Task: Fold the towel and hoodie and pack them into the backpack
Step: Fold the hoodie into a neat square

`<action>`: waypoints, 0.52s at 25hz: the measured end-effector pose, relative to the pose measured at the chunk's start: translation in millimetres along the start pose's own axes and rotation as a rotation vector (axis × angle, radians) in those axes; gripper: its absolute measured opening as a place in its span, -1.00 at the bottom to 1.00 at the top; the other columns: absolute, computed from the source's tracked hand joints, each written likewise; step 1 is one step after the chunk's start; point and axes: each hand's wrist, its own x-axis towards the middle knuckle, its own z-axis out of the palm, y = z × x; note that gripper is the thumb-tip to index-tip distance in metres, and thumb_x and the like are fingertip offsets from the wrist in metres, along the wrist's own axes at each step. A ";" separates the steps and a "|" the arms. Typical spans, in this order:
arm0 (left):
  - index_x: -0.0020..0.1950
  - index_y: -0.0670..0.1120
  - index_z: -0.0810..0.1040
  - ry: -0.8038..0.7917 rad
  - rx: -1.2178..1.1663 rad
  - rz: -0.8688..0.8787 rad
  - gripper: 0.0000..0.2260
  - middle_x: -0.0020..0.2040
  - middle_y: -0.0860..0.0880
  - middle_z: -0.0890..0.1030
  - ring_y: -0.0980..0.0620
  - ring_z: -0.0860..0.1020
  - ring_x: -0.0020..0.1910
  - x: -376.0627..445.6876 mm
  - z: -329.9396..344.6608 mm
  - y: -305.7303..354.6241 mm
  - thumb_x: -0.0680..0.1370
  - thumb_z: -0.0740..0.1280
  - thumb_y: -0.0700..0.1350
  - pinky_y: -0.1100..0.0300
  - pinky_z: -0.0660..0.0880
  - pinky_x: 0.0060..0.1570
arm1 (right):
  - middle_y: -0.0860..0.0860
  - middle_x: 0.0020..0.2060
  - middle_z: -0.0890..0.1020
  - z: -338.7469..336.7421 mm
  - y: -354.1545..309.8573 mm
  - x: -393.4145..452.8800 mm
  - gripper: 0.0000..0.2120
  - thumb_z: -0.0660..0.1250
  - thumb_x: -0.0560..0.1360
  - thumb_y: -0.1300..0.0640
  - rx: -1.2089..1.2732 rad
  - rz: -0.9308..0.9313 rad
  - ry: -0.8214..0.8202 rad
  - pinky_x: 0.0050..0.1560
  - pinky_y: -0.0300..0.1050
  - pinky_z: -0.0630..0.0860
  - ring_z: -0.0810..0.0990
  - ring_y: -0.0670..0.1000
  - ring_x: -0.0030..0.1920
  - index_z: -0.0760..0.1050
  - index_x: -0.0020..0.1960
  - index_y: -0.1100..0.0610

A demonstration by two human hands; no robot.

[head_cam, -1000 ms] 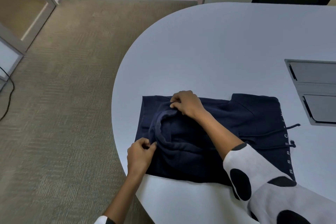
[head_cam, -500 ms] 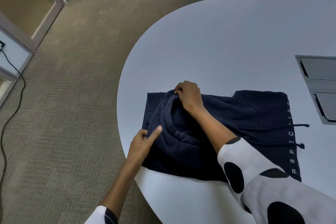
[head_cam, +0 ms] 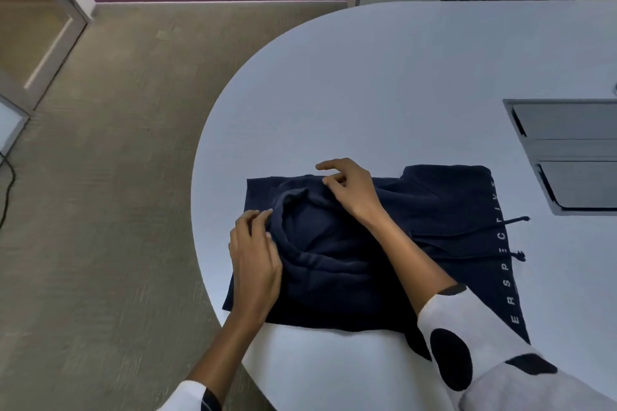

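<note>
While the navy hoodie (head_cam: 434, 210) lies flat and partly folded near the rounded end of the white desk (head_cam: 367, 83), both hands are working on its hood end. That hood (head_cam: 300, 230) is bunched into a rounded lump on the left part of the garment, opening facing up.

Left hand (head_cam: 255, 260) rests on the near-left side of the hood, fingers curled against the hood's rim and pinching the fabric there, as far as I can make out. Right hand (head_cam: 349, 188) is at the far side of the hood, thumb and forefinger nipping a bit of cloth at the top edge, while the other fingers stick out loosely over the desk. Its forearm crosses the middle of the hoodie, with a white sleeve with black spots (head_cam: 467, 354) covering the near corner.

Edge-wise: the hoodie's left side sits just beside the curved desk edge, with carpet (head_cam: 110, 210) below. Two drawstrings (head_cam: 484, 227) trail off the right side, next to a line of white lettering. Further right, set into the desk, is a grey hatch panel (head_cam: 567, 153), apart from the hoodie. Plenty of bare desk beyond the hoodie, and a strip in front too.
</note>
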 end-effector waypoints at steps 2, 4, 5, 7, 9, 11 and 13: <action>0.46 -0.05 0.29 0.004 -0.113 0.037 -0.62 0.44 -0.01 0.27 0.06 0.25 0.40 7.2 6.7 13.4 0.63 0.08 -0.06 0.15 0.22 0.36 | -0.08 0.05 0.60 -13.4 10.5 -17.4 -0.78 0.28 0.52 0.29 0.004 0.028 0.133 -0.10 -0.48 0.44 0.55 -0.26 -0.12 0.60 0.09 0.09; 0.54 -0.01 0.10 -0.139 -0.065 0.133 -0.52 0.56 0.03 0.05 0.10 0.02 0.52 14.6 23.0 16.1 0.64 0.06 0.05 0.21 0.01 0.46 | -0.08 -0.02 0.63 -31.8 25.7 -36.9 -0.77 0.27 0.51 0.32 -0.005 0.048 0.237 -0.11 -0.50 0.43 0.54 -0.26 -0.13 0.62 0.04 0.10; 0.55 -0.02 0.05 -0.221 0.039 0.206 -0.48 0.57 0.02 -0.03 0.09 -0.06 0.54 16.6 32.8 10.3 0.63 0.01 0.11 0.22 -0.11 0.48 | -0.08 -0.04 0.64 -42.0 34.9 -46.5 -0.76 0.26 0.50 0.35 -0.029 0.049 0.269 -0.08 -0.49 0.42 0.55 -0.25 -0.10 0.63 0.01 0.09; 0.54 -0.13 0.07 -0.364 0.293 0.343 -0.41 0.56 -0.08 0.00 -0.02 -0.06 0.55 17.3 49.0 -9.9 0.62 -0.15 0.19 0.20 -0.23 0.48 | -0.08 -0.06 0.64 -65.2 54.4 -64.3 -0.74 0.27 0.49 0.37 -0.091 0.051 0.290 -0.01 -0.47 0.41 0.57 -0.18 -0.04 0.63 -0.03 0.09; 0.48 -0.24 0.22 -0.491 0.519 0.422 -0.34 0.51 -0.18 0.21 -0.10 0.09 0.52 14.8 57.5 -24.9 0.63 -0.26 0.19 0.09 -0.17 0.48 | -0.08 -0.06 0.63 -89.7 74.6 -82.2 -0.82 0.35 0.48 0.30 -0.177 0.061 0.231 0.09 -0.37 0.43 0.58 -0.11 0.01 0.63 -0.02 0.07; 0.43 -0.27 0.31 -0.526 0.607 0.415 -0.34 0.46 -0.21 0.33 -0.13 0.19 0.48 13.5 59.2 -28.6 0.64 -0.25 0.16 0.04 -0.11 0.47 | -0.08 0.01 0.57 -112.3 89.0 -97.4 -0.75 0.48 0.40 0.05 -0.296 0.079 0.097 0.22 -0.16 0.37 0.52 -0.09 0.08 0.62 0.07 0.03; 0.42 -0.28 0.33 -0.525 0.628 0.409 -0.34 0.44 -0.21 0.35 -0.15 0.23 0.46 13.0 58.2 -24.2 0.64 -0.24 0.16 0.04 -0.11 0.46 | -0.08 0.09 0.49 -129.2 96.4 -109.3 -0.47 0.52 0.28 -0.17 -0.493 0.077 -0.071 0.27 -0.12 0.22 0.41 -0.10 0.14 0.56 0.20 -0.02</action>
